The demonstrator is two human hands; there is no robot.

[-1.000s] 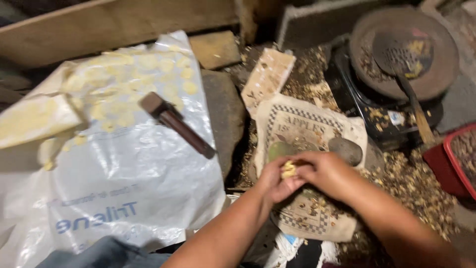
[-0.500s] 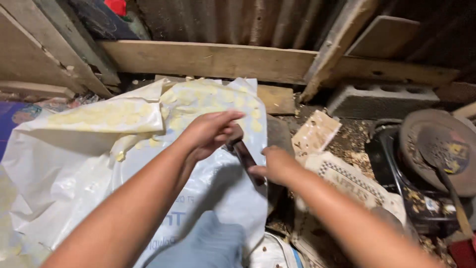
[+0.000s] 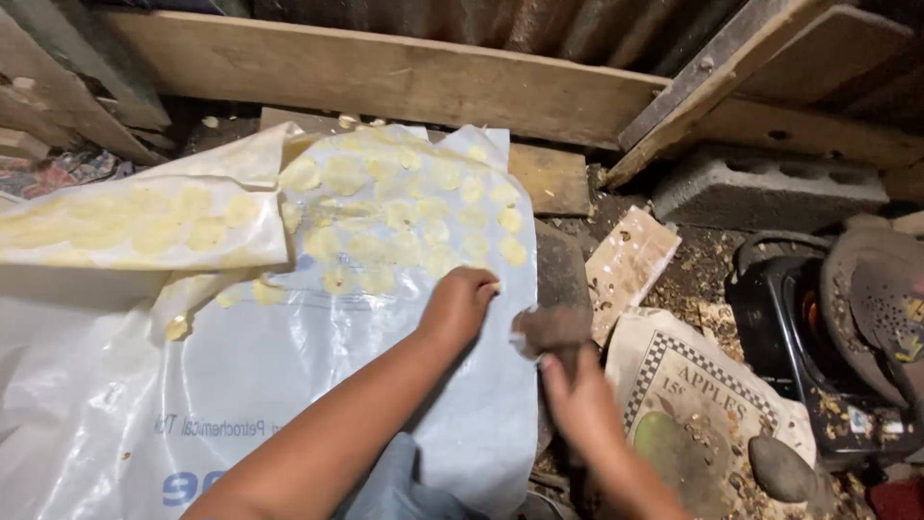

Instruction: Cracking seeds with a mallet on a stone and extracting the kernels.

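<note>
- Right hand (image 3: 577,400), nearest the camera: fingers wrapped around the handle of a brown wooden tool (image 3: 553,332); its blunt, blurred head sticks up just above the knuckles, beside the sheet's right edge.
- Left hand (image 3: 460,306): fingers curled and pressed together, knuckles down on the white plastic sheet (image 3: 241,385); whether it pinches anything cannot be told.
- Pale yellow flattened discs (image 3: 404,221): thin, round, laid in rows on the sheet just beyond the left hand.
- Wooden plank (image 3: 385,77): farthest, along the wall.
</note>
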